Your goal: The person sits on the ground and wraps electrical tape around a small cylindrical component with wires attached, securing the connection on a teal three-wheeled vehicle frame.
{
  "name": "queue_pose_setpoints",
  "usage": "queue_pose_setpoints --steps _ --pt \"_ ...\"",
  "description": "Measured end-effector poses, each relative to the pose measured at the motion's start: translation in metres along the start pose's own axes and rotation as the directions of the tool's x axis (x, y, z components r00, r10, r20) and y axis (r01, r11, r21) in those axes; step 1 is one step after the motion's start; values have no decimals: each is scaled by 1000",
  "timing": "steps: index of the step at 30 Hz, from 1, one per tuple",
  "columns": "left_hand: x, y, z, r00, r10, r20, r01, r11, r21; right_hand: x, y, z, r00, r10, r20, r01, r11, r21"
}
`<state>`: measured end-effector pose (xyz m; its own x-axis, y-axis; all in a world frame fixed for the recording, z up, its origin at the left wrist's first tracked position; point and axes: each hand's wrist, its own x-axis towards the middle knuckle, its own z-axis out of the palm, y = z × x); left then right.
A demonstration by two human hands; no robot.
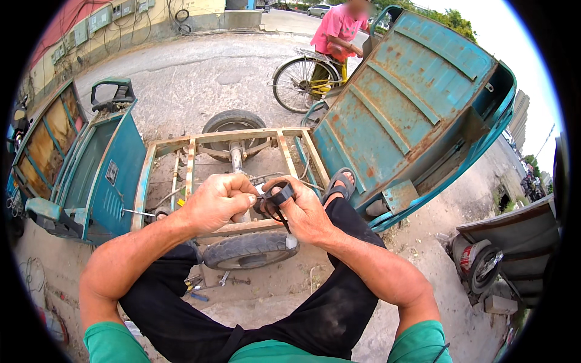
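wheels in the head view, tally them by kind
Cart tyres: 2, rear and near
Bicycle wheel: 1
Small wheel at right: 1
Total: 4

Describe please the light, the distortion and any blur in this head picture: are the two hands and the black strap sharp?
Head view: even daylight with soft, weak shadows; the sky at upper right is washed out white. Fisheye bends the rusty teal metal cargo bed toward the black rim. The left hand, right hand and the black strap are sharp; only the face of the person in the pink shirt is blurred.
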<state>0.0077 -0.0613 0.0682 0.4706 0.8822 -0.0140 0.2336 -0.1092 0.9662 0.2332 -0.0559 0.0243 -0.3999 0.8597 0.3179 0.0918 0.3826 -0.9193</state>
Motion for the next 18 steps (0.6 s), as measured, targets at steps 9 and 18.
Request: queue_pose_setpoints --steps 9,18 --pt "-7 11 4 939 344 0 -305 834 460 3 -16 4 986 164 -2 -161 972 168" --pt "-6 3 0 839 533 114 -481 626 614 13 -8 -7 923 351 156 -359 933 26"
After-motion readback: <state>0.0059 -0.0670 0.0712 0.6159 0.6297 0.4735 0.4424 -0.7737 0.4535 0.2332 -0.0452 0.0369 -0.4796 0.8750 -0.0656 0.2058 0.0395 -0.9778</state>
